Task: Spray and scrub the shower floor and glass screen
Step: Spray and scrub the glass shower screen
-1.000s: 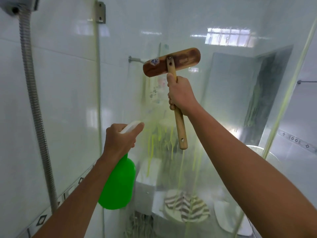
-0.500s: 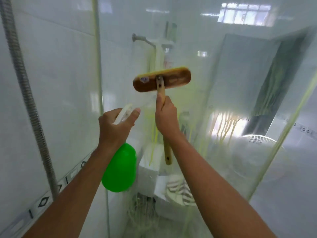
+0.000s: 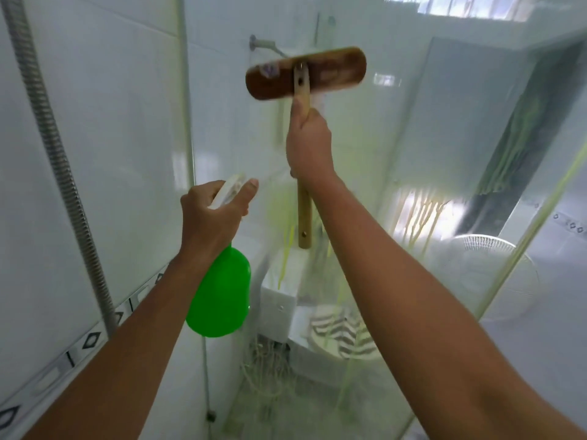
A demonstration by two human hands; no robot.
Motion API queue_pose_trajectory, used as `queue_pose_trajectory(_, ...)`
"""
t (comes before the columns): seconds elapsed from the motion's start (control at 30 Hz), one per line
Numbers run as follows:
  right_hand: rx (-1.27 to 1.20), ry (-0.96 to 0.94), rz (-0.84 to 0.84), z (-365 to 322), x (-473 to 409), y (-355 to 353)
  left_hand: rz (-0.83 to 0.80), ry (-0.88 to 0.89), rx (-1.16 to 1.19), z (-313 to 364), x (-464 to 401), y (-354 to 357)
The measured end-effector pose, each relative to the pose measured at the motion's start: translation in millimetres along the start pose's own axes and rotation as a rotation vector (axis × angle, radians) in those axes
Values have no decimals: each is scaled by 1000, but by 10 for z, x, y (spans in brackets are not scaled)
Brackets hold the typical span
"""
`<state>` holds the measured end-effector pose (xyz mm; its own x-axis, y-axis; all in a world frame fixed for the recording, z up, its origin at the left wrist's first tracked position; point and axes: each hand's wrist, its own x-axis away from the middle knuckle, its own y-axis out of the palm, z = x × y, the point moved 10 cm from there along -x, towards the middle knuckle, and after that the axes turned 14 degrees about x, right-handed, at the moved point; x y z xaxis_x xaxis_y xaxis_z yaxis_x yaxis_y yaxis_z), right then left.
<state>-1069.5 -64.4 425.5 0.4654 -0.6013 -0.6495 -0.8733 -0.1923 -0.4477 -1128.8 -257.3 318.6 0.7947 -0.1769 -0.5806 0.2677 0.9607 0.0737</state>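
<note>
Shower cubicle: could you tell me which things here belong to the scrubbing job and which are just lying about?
In use:
scrub brush, in the right hand
green spray bottle, in the left hand
glass screen

Just there:
shower hose
fan
striped cloth

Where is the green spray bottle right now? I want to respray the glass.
In the head view the green spray bottle hangs low and left of centre, gripped at its white trigger by the left hand, just left of the scrub brush handle.

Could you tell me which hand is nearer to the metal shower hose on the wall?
Left. The left hand, gripping the green spray bottle, is just right of the shower hose; the right hand, gripping the brush, is farther right.
</note>
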Motion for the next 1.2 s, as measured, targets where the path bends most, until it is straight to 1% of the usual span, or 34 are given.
queue_pose_trajectory(0.03,-44,-10,15,-71,-58,-27,-2,5,0,24,4,9)
queue_pose_trajectory(0.1,-36,-5,24,95,94,56,7,2,15,81,14,19)
queue_pose_trajectory(0.2,44,59,-29,969,893,449,22,-4,28,147,36,-10)
queue_pose_trajectory(0.27,72,135,-129,1573,1552,656,9,-11,30,146,81,-25)
queue_pose_trajectory(0.33,86,232,-210,1949,1988,778,-8,-24,28,115,116,-14)
queue_pose_trajectory(0.37,85,249,-219,1980,2051,797,-12,-31,24,102,121,-9)
queue_pose_trajectory(0.43,70,221,-177,1797,1879,738,-19,-40,16,99,117,2)
queue_pose_trajectory(0.6,29,104,-23,908,827,248,-27,-42,-5,108,132,17)
queue_pose_trajectory(0.67,16,79,14,761,642,156,-25,-46,-2,101,163,41)
queue_pose_trajectory(0.7,15,79,6,777,675,176,-27,-44,1,100,181,62)
queue_pose_trajectory(0.77,44,116,-36,1094,961,362,-41,-39,7,93,226,111)
queue_pose_trajectory(0.8,57,143,-79,1329,1199,487,-50,-40,8,94,251,133)
queue_pose_trajectory(0.9,94,250,-276,1965,1976,808,-71,-36,5,82,291,184)
queue_pose_trajectory(0.93,103,277,-303,2074,2136,846,-78,-38,5,74,308,205)
queue_pose_trajectory(0.97,106,286,-290,2106,2182,831,-85,-39,7,70,326,236)
queue_pose_trajectory(1.07,66,233,-141,1827,1756,558,-107,-41,-4,53,358,343)
queue_pose_trajectory(1.2,-7,171,106,1323,828,-239,-134,-56,2,62,413,512)
